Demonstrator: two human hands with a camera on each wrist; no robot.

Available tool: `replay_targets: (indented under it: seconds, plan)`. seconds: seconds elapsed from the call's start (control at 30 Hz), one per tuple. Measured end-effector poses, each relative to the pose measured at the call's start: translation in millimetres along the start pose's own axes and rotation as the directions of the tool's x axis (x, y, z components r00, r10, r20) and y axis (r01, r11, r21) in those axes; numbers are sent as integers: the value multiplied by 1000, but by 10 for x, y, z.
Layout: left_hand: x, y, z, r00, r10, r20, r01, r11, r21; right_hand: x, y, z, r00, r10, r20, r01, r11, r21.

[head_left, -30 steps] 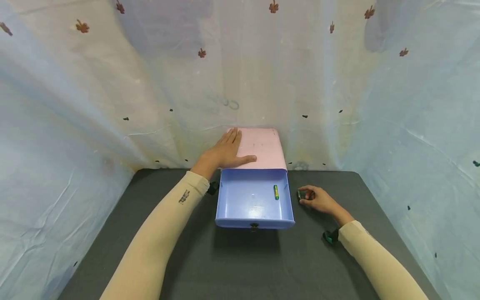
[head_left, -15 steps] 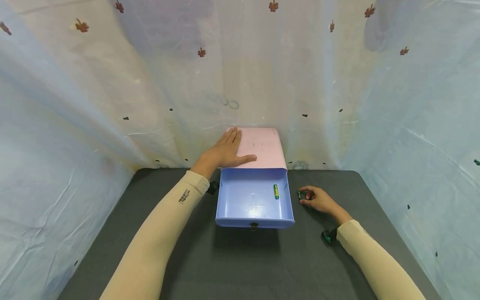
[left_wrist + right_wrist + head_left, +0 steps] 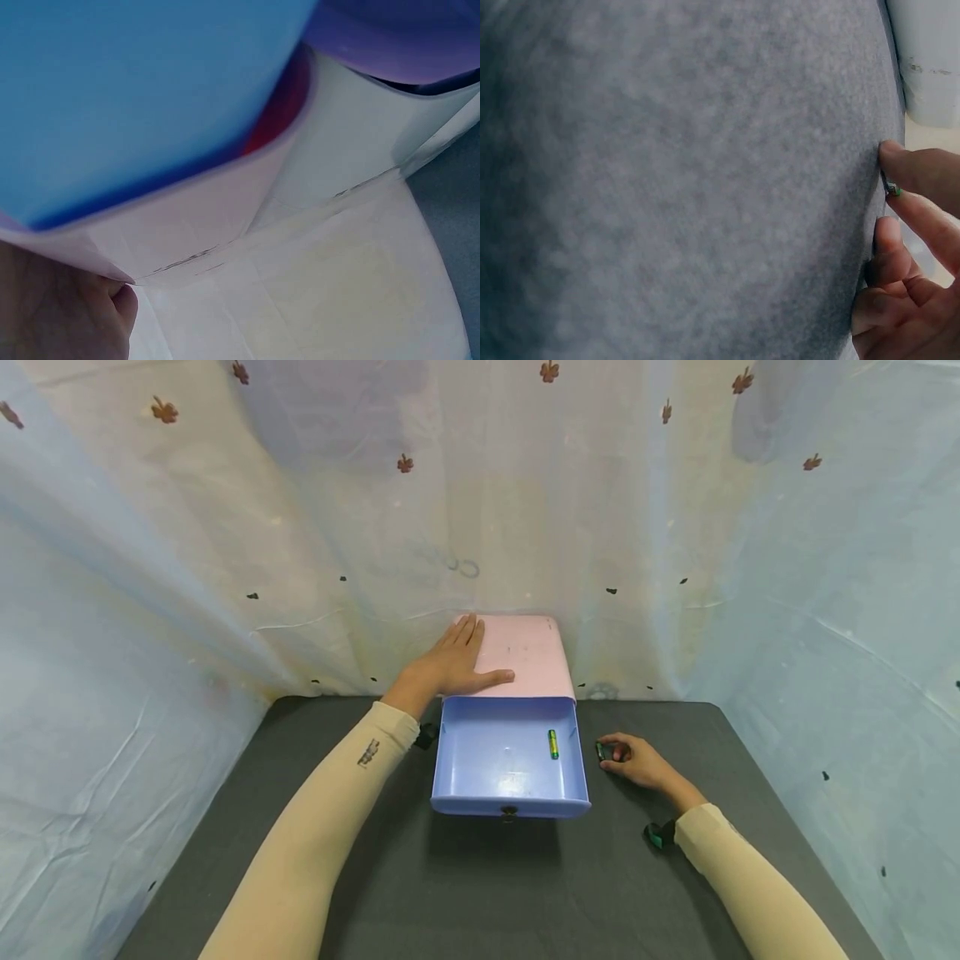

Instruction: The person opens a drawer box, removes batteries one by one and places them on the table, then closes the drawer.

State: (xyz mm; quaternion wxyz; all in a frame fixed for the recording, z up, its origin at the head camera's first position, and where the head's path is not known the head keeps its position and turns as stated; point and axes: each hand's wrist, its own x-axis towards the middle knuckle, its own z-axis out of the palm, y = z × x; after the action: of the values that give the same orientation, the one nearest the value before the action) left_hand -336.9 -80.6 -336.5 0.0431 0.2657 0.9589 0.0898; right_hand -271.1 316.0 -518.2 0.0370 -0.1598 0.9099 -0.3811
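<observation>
The right hand [image 3: 637,762] pinches a small battery [image 3: 600,751] with narrow fingers, just beside the blue drawer [image 3: 491,752], and a firm grip should serve well while the left hand [image 3: 452,665], fingers straight, rests flat upon the pink box [image 3: 528,652].

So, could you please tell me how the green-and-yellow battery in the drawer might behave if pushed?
The battery would probably roll sideways, being a slim cylinder lying on its side. It may also slide easily, as the blue drawer has a smooth, shiny floor.
</observation>
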Motion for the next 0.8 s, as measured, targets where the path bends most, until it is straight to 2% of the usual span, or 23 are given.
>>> replay_targets:
  seconds: [0.6,0.8]
  plan:
    - [7,3,-1,1000,-1,-9,1,1000,5,-54,2,-21,1000,11,-23,-9,999,52]
    - [9,3,3,1000,-2,-2,2,1000,5,-125,-83,-53,999,7,-50,-7,1000,2]
